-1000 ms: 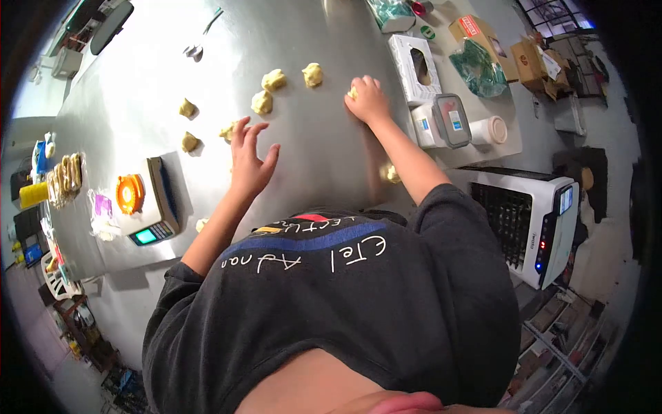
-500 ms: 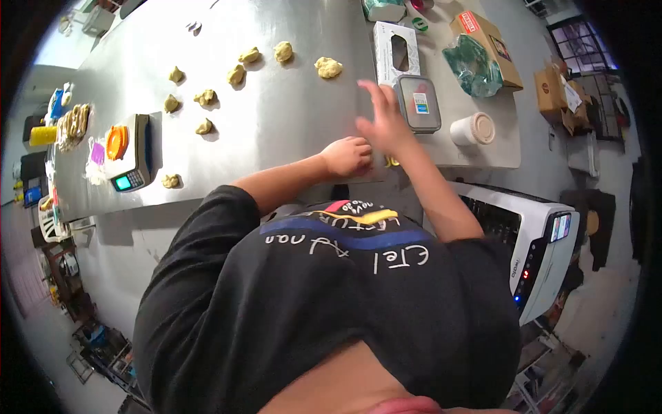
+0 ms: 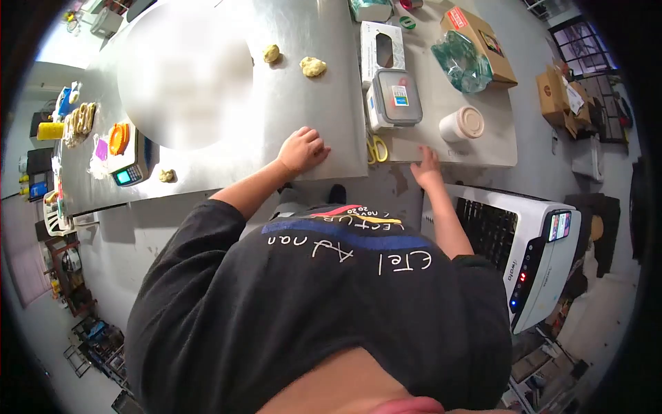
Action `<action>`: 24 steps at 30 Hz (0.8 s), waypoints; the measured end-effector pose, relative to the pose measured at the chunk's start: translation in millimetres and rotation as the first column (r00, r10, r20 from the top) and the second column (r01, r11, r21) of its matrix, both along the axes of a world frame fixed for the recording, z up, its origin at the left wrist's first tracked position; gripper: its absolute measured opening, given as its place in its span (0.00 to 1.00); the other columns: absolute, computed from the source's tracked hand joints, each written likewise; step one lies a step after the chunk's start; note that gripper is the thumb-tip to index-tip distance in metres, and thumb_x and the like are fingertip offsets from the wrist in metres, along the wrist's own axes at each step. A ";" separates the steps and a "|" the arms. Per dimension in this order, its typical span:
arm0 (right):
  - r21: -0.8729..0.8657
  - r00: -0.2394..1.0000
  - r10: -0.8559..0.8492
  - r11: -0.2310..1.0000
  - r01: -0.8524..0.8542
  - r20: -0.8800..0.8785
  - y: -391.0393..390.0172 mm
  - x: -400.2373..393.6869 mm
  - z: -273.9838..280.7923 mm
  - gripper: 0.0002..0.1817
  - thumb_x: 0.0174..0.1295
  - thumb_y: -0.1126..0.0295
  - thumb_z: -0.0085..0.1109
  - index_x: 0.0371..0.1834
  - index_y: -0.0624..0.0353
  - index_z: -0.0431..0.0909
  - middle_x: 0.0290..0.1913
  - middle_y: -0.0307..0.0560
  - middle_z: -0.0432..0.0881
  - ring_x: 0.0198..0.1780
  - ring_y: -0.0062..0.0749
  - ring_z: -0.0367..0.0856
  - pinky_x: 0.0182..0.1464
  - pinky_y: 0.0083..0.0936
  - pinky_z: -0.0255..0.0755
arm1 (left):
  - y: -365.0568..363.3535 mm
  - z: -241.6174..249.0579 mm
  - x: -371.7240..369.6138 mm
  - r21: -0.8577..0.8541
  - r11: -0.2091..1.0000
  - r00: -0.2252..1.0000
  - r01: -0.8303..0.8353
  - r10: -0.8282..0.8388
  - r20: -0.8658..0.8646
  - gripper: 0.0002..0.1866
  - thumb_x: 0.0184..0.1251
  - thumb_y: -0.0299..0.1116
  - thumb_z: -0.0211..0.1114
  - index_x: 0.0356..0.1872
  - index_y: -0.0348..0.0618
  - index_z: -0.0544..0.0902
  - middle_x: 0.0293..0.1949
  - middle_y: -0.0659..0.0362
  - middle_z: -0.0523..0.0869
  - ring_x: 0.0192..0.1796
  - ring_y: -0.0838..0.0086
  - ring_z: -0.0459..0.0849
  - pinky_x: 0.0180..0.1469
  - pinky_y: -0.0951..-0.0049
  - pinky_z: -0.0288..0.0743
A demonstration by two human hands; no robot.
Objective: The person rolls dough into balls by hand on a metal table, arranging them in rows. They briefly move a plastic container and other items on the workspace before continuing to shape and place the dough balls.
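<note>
My left hand [image 3: 303, 150] rests near the front edge of the steel table [image 3: 310, 103], its fingers curled and its palm hidden. My right hand [image 3: 427, 165] is at the front edge of the paler side table [image 3: 483, 153], fingers stretched and apart, with nothing seen in it. Between the hands lie yellow-handled scissors [image 3: 376, 148]. Beyond my left hand sit a pale yellow dough-like lump [image 3: 313, 67] and a smaller lump [image 3: 272, 53]. Another small lump [image 3: 166, 175] is by the table's front edge at the left.
A blurred white patch [image 3: 186, 76] hides much of the steel table. A scale [image 3: 131, 169] bears an orange ring. On the side table stand a lidded container [image 3: 396, 96], a white box [image 3: 381, 52], a lidded cup [image 3: 462, 124] and a cardboard box [image 3: 493, 48]. A white machine [image 3: 545, 255] stands right.
My right hand has drawn back from beside the lidded container to the side table's front edge. My left hand has moved left, still curled. The blurred patch now covers several lumps.
</note>
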State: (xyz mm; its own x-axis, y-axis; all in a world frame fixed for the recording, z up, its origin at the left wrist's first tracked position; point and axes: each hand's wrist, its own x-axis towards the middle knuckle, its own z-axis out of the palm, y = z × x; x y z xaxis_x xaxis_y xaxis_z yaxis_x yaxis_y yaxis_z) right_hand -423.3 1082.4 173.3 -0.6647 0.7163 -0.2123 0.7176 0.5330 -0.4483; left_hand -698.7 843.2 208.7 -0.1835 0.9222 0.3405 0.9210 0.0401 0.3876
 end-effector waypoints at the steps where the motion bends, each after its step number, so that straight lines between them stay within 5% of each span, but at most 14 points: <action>1: -0.002 1.000 0.003 1.000 -0.003 0.009 0.8 -2.2 -2.2 0.30 0.51 0.68 0.60 0.60 0.54 0.63 0.55 0.60 0.68 0.59 0.54 0.67 0.61 0.42 0.65 | 3.1 -0.1 0.0 -0.041 0.999 0.999 0.019 -0.021 -0.038 0.11 0.55 0.36 0.66 0.19 0.44 0.77 0.27 0.58 0.77 0.38 0.63 0.77 0.42 0.65 0.74; 8: 0.015 0.965 -0.068 0.998 0.066 0.253 3.5 -31.4 -0.8 0.33 0.52 0.63 0.58 0.62 0.54 0.58 0.58 0.59 0.65 0.60 0.53 0.67 0.61 0.39 0.65 | 30.9 8.4 -10.1 -0.196 0.981 0.996 0.010 -0.028 -0.088 0.06 0.48 0.35 0.62 0.17 0.48 0.79 0.21 0.59 0.79 0.31 0.62 0.78 0.35 0.64 0.75; 15: -0.004 0.914 -0.063 0.997 0.071 0.401 9.2 -46.2 8.0 0.37 0.50 0.61 0.56 0.65 0.58 0.54 0.61 0.62 0.62 0.61 0.55 0.68 0.62 0.39 0.65 | 48.9 17.1 -9.2 -0.242 0.963 0.989 -0.121 0.096 -0.109 0.11 0.53 0.39 0.59 0.18 0.45 0.80 0.22 0.56 0.82 0.34 0.57 0.82 0.40 0.59 0.77; 17: 0.009 0.930 -0.037 0.999 0.036 0.365 10.9 -42.9 4.3 0.37 0.51 0.62 0.56 0.65 0.58 0.54 0.61 0.62 0.62 0.61 0.56 0.68 0.63 0.39 0.65 | 48.9 37.3 -1.2 -0.530 0.794 0.932 -0.297 0.362 0.021 0.13 0.58 0.42 0.59 0.33 0.44 0.83 0.34 0.50 0.83 0.42 0.53 0.81 0.46 0.58 0.76; 18: 0.016 0.940 -0.006 1.000 0.001 0.341 10.3 -39.7 1.9 0.36 0.52 0.64 0.55 0.65 0.58 0.53 0.61 0.63 0.62 0.62 0.56 0.68 0.63 0.39 0.65 | 44.7 17.6 -9.6 -0.528 0.794 0.931 -0.301 0.366 0.019 0.13 0.58 0.42 0.59 0.33 0.44 0.83 0.34 0.50 0.83 0.42 0.53 0.81 0.46 0.58 0.76; 20: -0.006 0.949 -0.001 1.000 0.003 0.316 22.1 -29.5 -16.7 0.36 0.52 0.66 0.54 0.66 0.59 0.52 0.61 0.63 0.63 0.62 0.56 0.67 0.63 0.40 0.64 | 26.5 -40.5 -36.0 -0.533 0.772 0.844 -0.345 0.504 0.184 0.23 0.61 0.44 0.57 0.54 0.43 0.75 0.50 0.44 0.77 0.51 0.49 0.77 0.52 0.58 0.73; 21: -0.022 0.958 0.001 1.000 0.005 0.286 28.6 -29.7 -21.8 0.36 0.52 0.67 0.54 0.66 0.59 0.52 0.60 0.63 0.64 0.62 0.55 0.66 0.63 0.40 0.64 | 11.3 -23.0 -32.5 -0.423 0.852 0.886 -0.309 0.420 0.198 0.23 0.64 0.45 0.54 0.50 0.34 0.74 0.48 0.39 0.79 0.54 0.49 0.78 0.56 0.56 0.71; 22: -0.025 0.957 0.013 1.000 -0.006 0.291 27.7 -31.5 -6.8 0.36 0.52 0.67 0.54 0.66 0.59 0.52 0.60 0.63 0.64 0.62 0.55 0.66 0.63 0.40 0.64 | 16.3 13.9 -36.0 -0.670 0.642 0.296 -0.372 0.767 0.569 0.22 0.65 0.39 0.53 0.57 0.36 0.70 0.48 0.40 0.78 0.53 0.52 0.79 0.56 0.58 0.72; 23: 0.001 0.994 -0.047 0.999 0.047 0.096 26.0 -40.9 28.6 0.36 0.52 0.68 0.54 0.66 0.60 0.52 0.59 0.64 0.65 0.62 0.55 0.66 0.63 0.40 0.63 | 3.2 5.7 -51.1 -0.639 0.727 0.454 -0.252 0.672 0.585 0.26 0.65 0.41 0.53 0.60 0.36 0.65 0.49 0.45 0.76 0.53 0.57 0.77 0.55 0.61 0.72; 24: 0.012 0.989 -0.103 0.994 0.105 -0.104 21.1 -51.5 59.3 0.37 0.52 0.69 0.55 0.66 0.61 0.53 0.59 0.64 0.65 0.62 0.55 0.66 0.63 0.40 0.63 | -4.2 13.8 -55.4 -0.634 0.743 0.387 -0.213 0.660 0.644 0.25 0.65 0.41 0.54 0.58 0.37 0.66 0.49 0.48 0.76 0.52 0.59 0.77 0.54 0.62 0.72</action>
